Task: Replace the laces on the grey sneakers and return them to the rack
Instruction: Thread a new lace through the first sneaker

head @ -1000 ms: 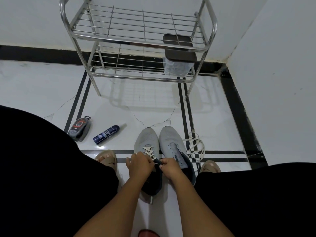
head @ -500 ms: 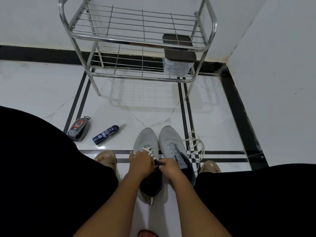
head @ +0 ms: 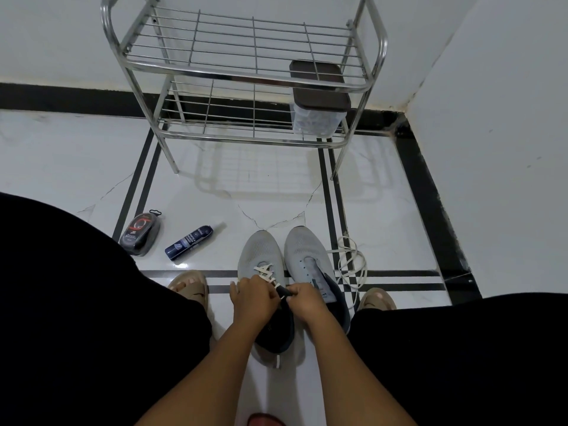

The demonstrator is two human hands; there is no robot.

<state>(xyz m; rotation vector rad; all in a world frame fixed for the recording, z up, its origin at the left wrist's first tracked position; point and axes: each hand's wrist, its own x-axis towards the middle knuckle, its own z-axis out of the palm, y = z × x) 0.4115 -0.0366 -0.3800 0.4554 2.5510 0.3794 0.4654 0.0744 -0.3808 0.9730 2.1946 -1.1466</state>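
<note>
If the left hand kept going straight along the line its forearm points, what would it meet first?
Likely the cream lace on the left grey sneaker, just beyond the left hand; past that, the sneaker's toe. Depth is uncertain.

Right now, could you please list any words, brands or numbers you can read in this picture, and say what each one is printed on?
Nothing can be read with confidence.
Dark blue spray bottle lying on the floor: white lettering, too blurred to read.
Black oval shoe-polish sponge case: red and white logo with small text, too small to read.
Unlaced grey sneaker: small white mark on the tongue, illegible.
</note>
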